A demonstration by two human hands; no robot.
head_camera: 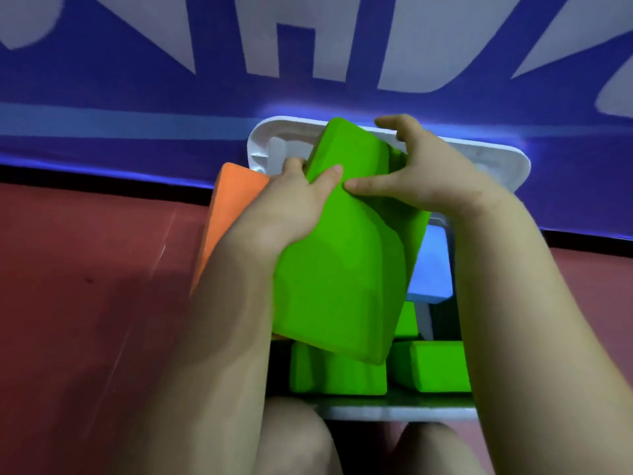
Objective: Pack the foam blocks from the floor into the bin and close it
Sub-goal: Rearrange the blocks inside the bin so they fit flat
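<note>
A large green foam block (339, 269) is held tilted over the open white bin (394, 411). My left hand (284, 207) grips its upper left side, thumb on its top face. My right hand (421, 176) clamps its upper right edge. Inside the bin lie two more green blocks, one (337, 375) under the held block and one (442, 365) at the right, with a light blue block (430, 272) behind them. An orange block (233, 214) stands at the bin's left, partly hidden by my left arm. The white lid (493, 159) leans behind the bin.
The bin sits on a red padded floor (85, 286). A blue wall pad (137, 97) with large white letters rises right behind the bin. My knees (294, 440) show at the bottom edge, close to the bin's front rim.
</note>
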